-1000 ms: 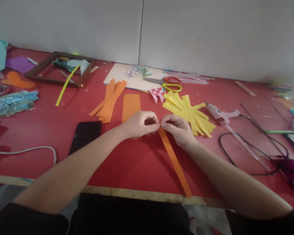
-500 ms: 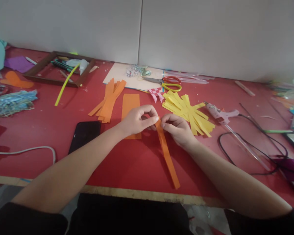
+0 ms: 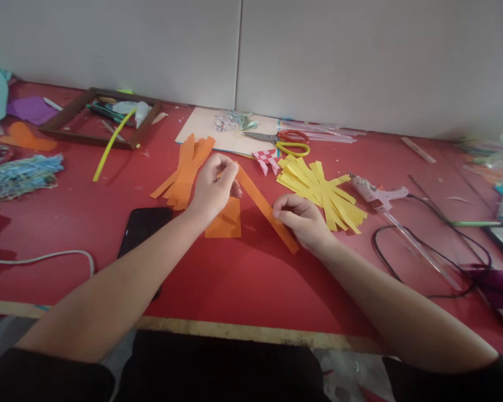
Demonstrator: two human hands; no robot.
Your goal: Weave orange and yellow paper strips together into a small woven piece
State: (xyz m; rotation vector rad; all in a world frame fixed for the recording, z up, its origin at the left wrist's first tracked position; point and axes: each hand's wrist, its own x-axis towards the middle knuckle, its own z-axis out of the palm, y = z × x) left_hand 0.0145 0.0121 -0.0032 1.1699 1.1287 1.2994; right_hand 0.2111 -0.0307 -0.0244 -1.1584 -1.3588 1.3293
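Between my hands an orange paper strip [image 3: 262, 204] stretches slantwise over the table. My left hand [image 3: 215, 187] pinches its upper end between thumb and fingers. My right hand [image 3: 304, 220] is closed on the strip lower down, and the free end sticks out below it. Under my left hand lies an orange paper rectangle [image 3: 224, 223], partly covered by the hand. A pile of orange strips [image 3: 187, 173] lies just left of it. Yellow paper strips [image 3: 322, 192], crossed in a loose heap, are beyond my right hand.
A black phone [image 3: 145, 231] lies partly beneath my left forearm. Scissors [image 3: 283, 140] and a pink woven paper piece [image 3: 266, 161] are at the back. On the right is a glue gun [image 3: 377, 194] with its black cord. A brown frame [image 3: 100, 117] holds small items.
My left hand has moved left and away from me, drawing the strip's upper end along. My right hand stays about where it was, now lower on the strip.
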